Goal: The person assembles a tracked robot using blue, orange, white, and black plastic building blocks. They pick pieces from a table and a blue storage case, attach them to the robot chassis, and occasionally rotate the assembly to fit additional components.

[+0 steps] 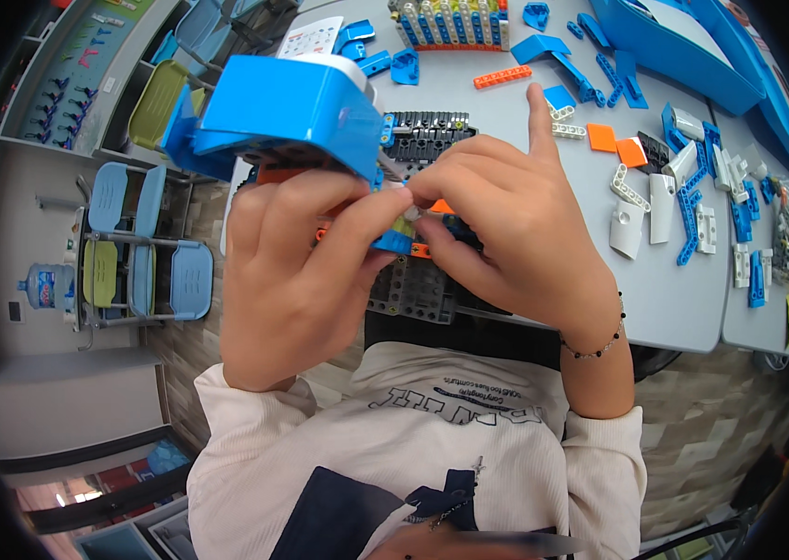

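A partly built brick model with a large blue cab-like shell [287, 107] stands at the table's near edge, its dark grey base [418, 287] showing beneath my hands. My left hand [296, 266] is closed around the lower side of the model, below the blue shell. With its index finger raised, my right hand [516, 215] pinches thumb and a curled finger on a small whitish piece [413, 214] at the model's middle. The fingertips of both hands almost meet there. Black track links [425, 137] lie just beyond them, partly hidden.
Loose blue, white and orange building pieces spread over the right of the grey table [544, 299]. An orange beam [502, 77] lies beyond my right hand. A brick-built block [455, 23] and a big blue tray [684, 47] stand at the back. Chairs [147, 238] are at left.
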Demonstrator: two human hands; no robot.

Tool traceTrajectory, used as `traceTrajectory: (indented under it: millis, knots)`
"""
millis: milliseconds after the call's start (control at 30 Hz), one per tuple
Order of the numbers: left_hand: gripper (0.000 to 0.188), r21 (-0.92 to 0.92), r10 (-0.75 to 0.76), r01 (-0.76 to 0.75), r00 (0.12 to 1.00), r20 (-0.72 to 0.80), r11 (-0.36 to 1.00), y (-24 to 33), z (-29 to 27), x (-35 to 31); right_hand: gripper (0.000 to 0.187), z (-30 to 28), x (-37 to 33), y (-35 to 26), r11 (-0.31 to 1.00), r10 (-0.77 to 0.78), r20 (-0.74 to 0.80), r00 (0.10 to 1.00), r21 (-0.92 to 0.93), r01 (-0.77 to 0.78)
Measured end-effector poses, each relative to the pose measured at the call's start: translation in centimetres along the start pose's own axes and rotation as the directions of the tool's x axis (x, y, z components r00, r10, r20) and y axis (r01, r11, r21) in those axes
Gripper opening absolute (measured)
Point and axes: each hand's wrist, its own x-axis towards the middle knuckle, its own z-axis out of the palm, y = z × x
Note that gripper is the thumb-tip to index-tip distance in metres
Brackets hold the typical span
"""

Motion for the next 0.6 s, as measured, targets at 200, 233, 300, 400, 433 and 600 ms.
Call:
traceTrajectory:
  millis: [200,233,300,400,433,600]
  knots:
    - [0.055,0.001,-0.005,0.004,1.000,0.026,1.000,0.11,-0.20,0.13,0.021,0.07,-0.08,0.11,1.000,-0.027,0.000,1.000,-0.014,0.027]
    - [0.055,0.000,-0.003,0.003,1.000,0.031,1.000,0.11,-0.26,0.18,0.022,-0.01,-0.09,0.08,1.000,-0.024,0.007,1.000,-0.012,0.024]
    - [0.054,0.007,-0.001,0.001,0.999,0.047,1.000,0.14,-0.44,0.30,0.024,-0.21,-0.12,-0.03,1.000,-0.017,0.022,1.000,0.001,0.017]
    - [0.052,0.024,-0.001,-0.001,0.997,0.077,1.000,0.19,-0.75,0.51,0.029,-0.37,-0.18,-0.29,1.000,-0.008,0.028,1.000,0.009,0.008]
    - [0.051,0.026,0.000,-0.003,0.996,0.085,1.000,0.19,-0.82,0.58,0.030,-0.26,-0.15,-0.42,1.000,-0.008,0.020,1.000,-0.002,0.008]
    - [0.049,0.053,0.013,-0.018,0.995,0.099,0.998,0.25,-0.90,0.77,0.035,0.08,-0.11,-0.64,0.997,-0.014,0.007,1.000,-0.074,0.014]
